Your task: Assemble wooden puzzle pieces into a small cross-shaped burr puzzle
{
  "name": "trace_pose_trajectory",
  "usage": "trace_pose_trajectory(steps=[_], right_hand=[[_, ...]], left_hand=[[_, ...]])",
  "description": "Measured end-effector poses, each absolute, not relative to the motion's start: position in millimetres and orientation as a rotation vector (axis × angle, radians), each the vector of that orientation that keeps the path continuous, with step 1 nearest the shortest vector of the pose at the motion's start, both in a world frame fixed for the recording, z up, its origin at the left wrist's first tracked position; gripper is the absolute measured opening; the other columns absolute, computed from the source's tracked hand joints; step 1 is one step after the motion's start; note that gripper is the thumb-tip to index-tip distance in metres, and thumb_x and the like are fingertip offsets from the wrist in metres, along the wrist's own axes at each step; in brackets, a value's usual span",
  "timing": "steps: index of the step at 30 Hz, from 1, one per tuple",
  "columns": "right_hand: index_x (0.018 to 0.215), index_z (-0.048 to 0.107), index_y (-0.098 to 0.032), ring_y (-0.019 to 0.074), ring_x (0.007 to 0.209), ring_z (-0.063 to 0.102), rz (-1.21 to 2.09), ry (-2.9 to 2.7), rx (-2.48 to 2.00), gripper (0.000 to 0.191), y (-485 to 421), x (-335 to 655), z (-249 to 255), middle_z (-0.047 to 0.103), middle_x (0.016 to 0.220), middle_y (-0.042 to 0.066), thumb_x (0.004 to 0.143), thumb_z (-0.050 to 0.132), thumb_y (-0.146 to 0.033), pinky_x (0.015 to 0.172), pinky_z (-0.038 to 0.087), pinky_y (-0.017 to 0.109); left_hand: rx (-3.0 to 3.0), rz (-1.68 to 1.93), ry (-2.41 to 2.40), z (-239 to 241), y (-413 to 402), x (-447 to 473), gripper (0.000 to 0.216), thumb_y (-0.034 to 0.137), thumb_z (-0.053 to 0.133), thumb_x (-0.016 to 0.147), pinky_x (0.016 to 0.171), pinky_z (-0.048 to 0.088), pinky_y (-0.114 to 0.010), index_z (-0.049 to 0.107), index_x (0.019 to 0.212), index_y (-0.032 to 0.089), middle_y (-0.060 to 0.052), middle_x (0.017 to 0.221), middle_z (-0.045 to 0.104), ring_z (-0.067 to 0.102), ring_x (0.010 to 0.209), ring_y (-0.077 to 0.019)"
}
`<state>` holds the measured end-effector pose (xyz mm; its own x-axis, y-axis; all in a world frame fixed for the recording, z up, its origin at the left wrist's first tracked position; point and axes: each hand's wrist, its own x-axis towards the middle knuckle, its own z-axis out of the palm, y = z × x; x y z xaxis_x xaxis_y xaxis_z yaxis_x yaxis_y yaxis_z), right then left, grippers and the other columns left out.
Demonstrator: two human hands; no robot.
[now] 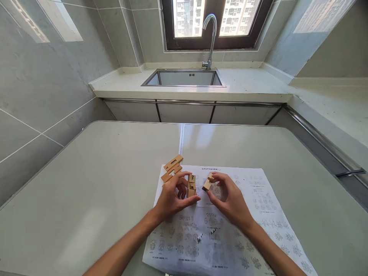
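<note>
Between the thumb and fingers of my left hand (172,195) is a notched wooden puzzle piece (191,186), upright, with a dark numeral that looks like a 3 on its upper end. Facing it, my right hand (230,195) pinches a smaller notched wooden block (207,183) by its ends, thumb below and fingers above. A small gap separates the two pieces. Just beyond my left hand lie two flat slotted wooden pieces (173,162), marked with numerals, at the top left corner of a printed sheet (230,241). Both hands are above this sheet.
The sheet carries small line drawings and print and lies on a pale table (86,199) with a seam down its middle. Behind the table stand a counter (253,82), a sink (184,78) and a tap (212,38) under a window. Tiled walls (57,76) flank both sides.
</note>
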<state>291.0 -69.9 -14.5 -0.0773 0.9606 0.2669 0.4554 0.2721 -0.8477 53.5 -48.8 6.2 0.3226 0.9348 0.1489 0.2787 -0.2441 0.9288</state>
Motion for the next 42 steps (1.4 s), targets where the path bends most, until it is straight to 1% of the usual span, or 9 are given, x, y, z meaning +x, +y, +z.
trace_pose_trajectory(steps=[4, 8, 13, 18, 22, 31, 38, 40, 42], right_hand=[[0.129, 0.056, -0.027, 0.0337, 0.127, 0.060, 0.580, -1.786, -1.342, 0.036, -70.1, 290.7, -18.3, 0.064, 0.134, 0.012, 0.095, 0.068, -0.033, 0.107, 0.051, 0.056], [0.130, 0.055, -0.027, 0.0357, 0.127, 0.059, 0.492, -1.826, -1.374, 0.037, -69.8, 292.1, -20.1, 0.065, 0.133, 0.013, 0.096, 0.068, -0.034, 0.108, 0.048, 0.060], [0.128, 0.058, -0.028, 0.0363, 0.128, 0.058, 0.448, -1.876, -1.368, 0.032, -69.7, 292.4, -22.0, 0.063, 0.134, 0.013, 0.097, 0.066, -0.033, 0.108, 0.048, 0.061], [0.133, 0.056, -0.029, 0.0375, 0.135, 0.052, 0.414, -1.918, -1.324, 0.040, -72.1, 289.8, -17.9, 0.055, 0.143, 0.015, 0.095, 0.067, -0.026, 0.109, 0.049, 0.063], [0.133, 0.059, -0.033, 0.0382, 0.139, 0.050, 0.382, -2.015, -1.183, 0.044, -75.9, 285.3, -13.7, 0.052, 0.147, 0.013, 0.092, 0.069, -0.020, 0.109, 0.048, 0.064], [0.140, 0.059, -0.040, 0.0420, 0.147, 0.040, 0.355, -2.225, -1.083, 0.057, -79.9, 282.3, -16.1, 0.045, 0.156, 0.012, 0.090, 0.077, -0.021, 0.110, 0.046, 0.070], [0.116, 0.069, -0.033, 0.0397, 0.144, 0.044, 0.404, -2.141, -1.066, 0.027, -80.5, 281.2, -16.0, 0.052, 0.149, 0.012, 0.092, 0.074, -0.021, 0.110, 0.047, 0.067], [0.113, 0.071, -0.033, 0.0375, 0.135, 0.053, 0.492, -2.043, -1.083, 0.020, -79.4, 282.6, -14.8, 0.058, 0.140, 0.012, 0.094, 0.073, -0.025, 0.106, 0.052, 0.063], [0.111, 0.073, -0.031, 0.0322, 0.113, 0.065, 0.686, -1.892, -1.102, 0.014, -77.4, 285.7, -11.9, 0.064, 0.124, 0.012, 0.096, 0.072, -0.033, 0.094, 0.060, 0.053]], left_hand=[[1.664, 0.994, 1.072, 6.4, -48.6, 53.8, 0.072, 0.048, 0.090, 0.078, 0.056, 0.047, -0.022, 0.055, 0.135, 0.020, 0.009, 0.070, 0.050, 0.047, 0.056, -0.0088], [1.644, 1.016, 1.066, 5.6, -47.9, 53.9, 0.077, 0.050, 0.091, 0.075, 0.056, 0.048, -0.022, 0.055, 0.136, 0.021, 0.008, 0.071, 0.052, 0.048, 0.057, -0.0094], [1.635, 1.034, 1.060, 2.8, -47.6, 54.0, 0.082, 0.051, 0.094, 0.071, 0.057, 0.048, -0.023, 0.054, 0.136, 0.022, 0.008, 0.071, 0.053, 0.048, 0.057, -0.0099], [1.635, 1.046, 1.070, -0.3, -47.2, 54.5, 0.083, 0.051, 0.093, 0.073, 0.056, 0.047, -0.022, 0.052, 0.138, 0.021, 0.008, 0.071, 0.053, 0.049, 0.056, -0.0094], [1.655, 1.075, 1.085, 2.5, -47.4, 56.1, 0.078, 0.051, 0.089, 0.078, 0.056, 0.047, -0.022, 0.050, 0.139, 0.022, 0.009, 0.072, 0.053, 0.050, 0.056, -0.0088], [1.610, 1.082, 1.116, 1.4, -48.7, 56.3, 0.074, 0.048, 0.085, 0.083, 0.055, 0.044, -0.021, 0.049, 0.141, 0.021, 0.010, 0.067, 0.050, 0.049, 0.054, -0.0087], [1.592, 1.089, 1.105, 3.3, -48.5, 57.3, 0.076, 0.045, 0.088, 0.081, 0.055, 0.044, -0.020, 0.049, 0.141, 0.022, 0.008, 0.076, 0.054, 0.050, 0.056, -0.0075], [1.593, 1.091, 1.100, 3.1, -48.5, 56.8, 0.076, 0.044, 0.089, 0.080, 0.056, 0.045, -0.020, 0.048, 0.142, 0.023, 0.009, 0.074, 0.053, 0.049, 0.056, -0.0077], [1.594, 1.080, 1.106, 3.4, -48.8, 56.2, 0.077, 0.043, 0.089, 0.081, 0.056, 0.045, -0.020, 0.047, 0.142, 0.022, 0.010, 0.070, 0.051, 0.048, 0.055, -0.0081]])
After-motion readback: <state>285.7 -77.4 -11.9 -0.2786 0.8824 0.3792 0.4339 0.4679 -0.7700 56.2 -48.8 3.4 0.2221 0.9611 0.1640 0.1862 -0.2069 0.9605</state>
